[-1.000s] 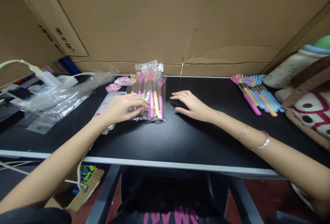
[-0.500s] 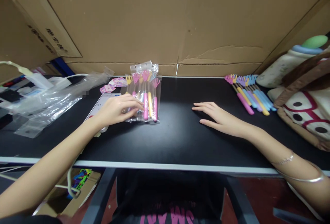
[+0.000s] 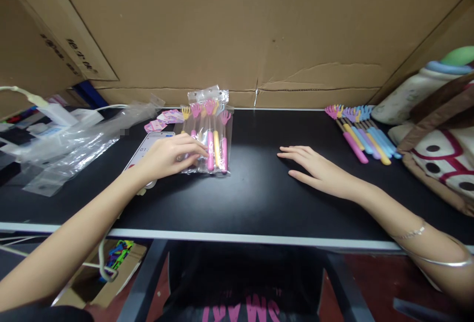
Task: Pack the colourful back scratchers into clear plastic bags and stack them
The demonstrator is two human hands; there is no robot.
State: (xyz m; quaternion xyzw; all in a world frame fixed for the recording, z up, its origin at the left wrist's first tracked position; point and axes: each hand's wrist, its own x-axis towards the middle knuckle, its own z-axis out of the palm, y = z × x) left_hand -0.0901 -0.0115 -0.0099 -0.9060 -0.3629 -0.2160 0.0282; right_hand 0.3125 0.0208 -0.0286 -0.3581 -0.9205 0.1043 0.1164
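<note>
My left hand [image 3: 174,155] rests on the lower left part of a clear plastic bag [image 3: 228,139], fingers loosely bent and lying on it without gripping. Inside the bag are several small back scratchers [image 3: 210,149] with pink and yellow handles and hand-shaped heads; my fingers cover some of the handles. A phone [image 3: 151,139] with a lit screen lies partly under my left wrist. Flat on the black table, my right hand [image 3: 309,168] has its fingers stretched out and holds nothing. Loose back scratchers [image 3: 365,137] in pink, yellow, purple and blue lie in a group beyond it, to the right.
Empty clear bags [image 3: 85,139] and a white charger [image 3: 57,114] with a cable lie at the left. Pink cards [image 3: 170,116] sit behind the phone. A bottle [image 3: 411,92] and a patterned bag [image 3: 440,159] stand at the right. Cardboard [image 3: 222,30] walls the back.
The view has shifted very slightly. Both hands and the bagged back scratchers keep their places.
</note>
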